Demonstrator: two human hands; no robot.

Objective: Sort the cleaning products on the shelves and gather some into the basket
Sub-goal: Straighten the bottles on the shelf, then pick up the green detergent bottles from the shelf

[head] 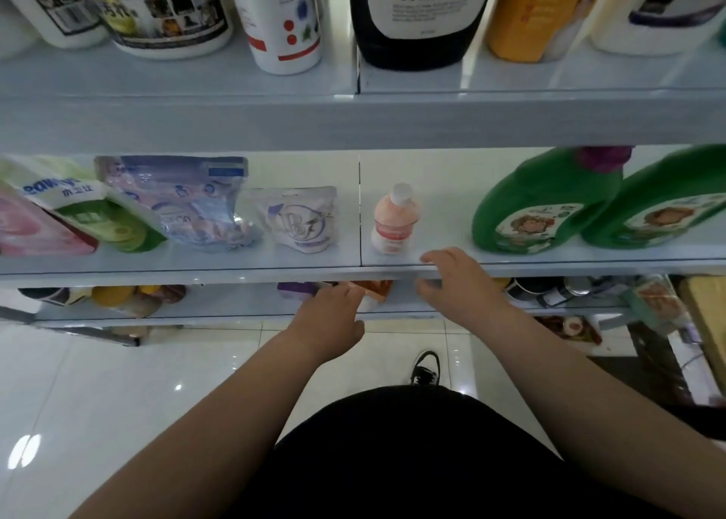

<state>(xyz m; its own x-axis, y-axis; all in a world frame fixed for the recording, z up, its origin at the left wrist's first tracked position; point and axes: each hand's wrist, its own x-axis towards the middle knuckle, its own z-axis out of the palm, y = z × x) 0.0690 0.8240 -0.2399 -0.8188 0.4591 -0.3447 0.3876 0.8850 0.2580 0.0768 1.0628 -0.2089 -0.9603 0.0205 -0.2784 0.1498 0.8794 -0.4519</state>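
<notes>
Beyond the black-clad torso (393,459), the left hand (334,316) lay against an orange pouch (375,287) on the lower shelf (235,307), its fingers' (345,292) hold impossible to tell, while the right hand (459,283), fingers loosely spread, held nothing at the middle shelf (196,270) edge, just before a small pink bottle (394,224).

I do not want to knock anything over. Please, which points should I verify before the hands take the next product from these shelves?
1. The small pink bottle stands upright on the middle shelf: ok.
2. It stands apart from the green bottles and the white pouch: ok.
3. The right hand holds no product, at the shelf edge: ok.
4. The left hand has hold of the orange pouch on the lower shelf: cannot tell, the fingers cover the contact.
5. The basket is in view to receive products: not ok, not visible.
</notes>
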